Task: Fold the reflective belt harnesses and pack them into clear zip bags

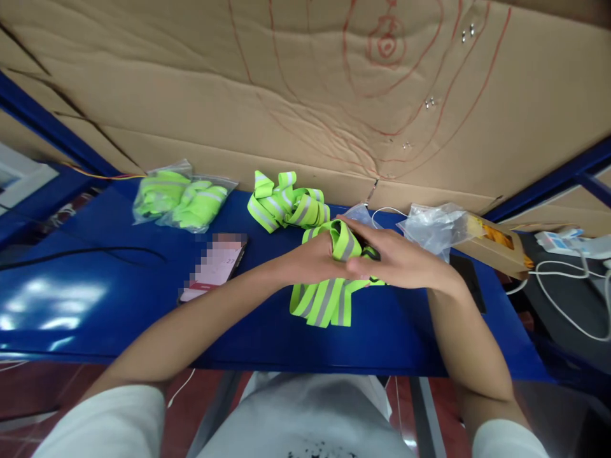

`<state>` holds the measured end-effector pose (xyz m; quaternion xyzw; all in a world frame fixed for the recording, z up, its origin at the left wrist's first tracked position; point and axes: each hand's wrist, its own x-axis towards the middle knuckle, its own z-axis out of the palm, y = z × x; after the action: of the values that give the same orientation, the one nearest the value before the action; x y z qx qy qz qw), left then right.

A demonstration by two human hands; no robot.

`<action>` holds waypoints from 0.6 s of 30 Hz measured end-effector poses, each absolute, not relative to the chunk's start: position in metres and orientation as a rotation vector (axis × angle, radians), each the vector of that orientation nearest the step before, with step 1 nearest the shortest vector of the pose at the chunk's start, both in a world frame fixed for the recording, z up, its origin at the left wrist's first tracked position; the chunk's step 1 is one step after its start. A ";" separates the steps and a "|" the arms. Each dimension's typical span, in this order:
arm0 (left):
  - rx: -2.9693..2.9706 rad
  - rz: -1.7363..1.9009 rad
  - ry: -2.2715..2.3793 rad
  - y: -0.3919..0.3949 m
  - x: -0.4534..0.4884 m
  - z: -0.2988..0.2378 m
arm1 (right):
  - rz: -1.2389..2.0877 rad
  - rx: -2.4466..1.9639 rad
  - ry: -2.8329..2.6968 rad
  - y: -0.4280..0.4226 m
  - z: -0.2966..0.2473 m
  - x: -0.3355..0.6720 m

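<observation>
Both of my hands meet over the middle of the blue table (95, 299). My left hand (312, 259) is closed around a neon yellow reflective strap (327, 299) with a grey stripe, folded in several layers that hang below the hands. My right hand (396, 257) lies over the strap's top, fingers pressed on it beside a small black buckle (371, 253). A loose pile of the same reflective straps (286, 203) lies just behind the hands.
Two clear bags of folded neon straps (184, 200) sit at the back left. A phone (214, 267) lies left of my hands. Crumpled clear plastic (434, 226), an open cardboard box (499, 245) and white cables (563, 299) are on the right. A cardboard wall (305, 95) stands behind.
</observation>
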<state>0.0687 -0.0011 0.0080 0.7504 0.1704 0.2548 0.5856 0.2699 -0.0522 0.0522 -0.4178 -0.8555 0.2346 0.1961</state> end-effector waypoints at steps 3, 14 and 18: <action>1.767 0.599 0.456 0.000 0.069 0.004 | 0.600 -1.190 -2.404 -0.056 0.047 0.268; 1.427 0.255 0.302 0.017 0.053 0.009 | 0.669 -1.255 -2.230 -0.046 0.052 0.255; 1.331 0.264 0.259 0.012 0.056 0.010 | 0.623 -1.357 -2.047 -0.047 0.055 0.255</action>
<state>0.0558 0.0124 0.0098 0.6139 0.1195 0.1219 0.7707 0.2549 -0.0468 0.0548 -0.5110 -0.7709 0.2346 0.2992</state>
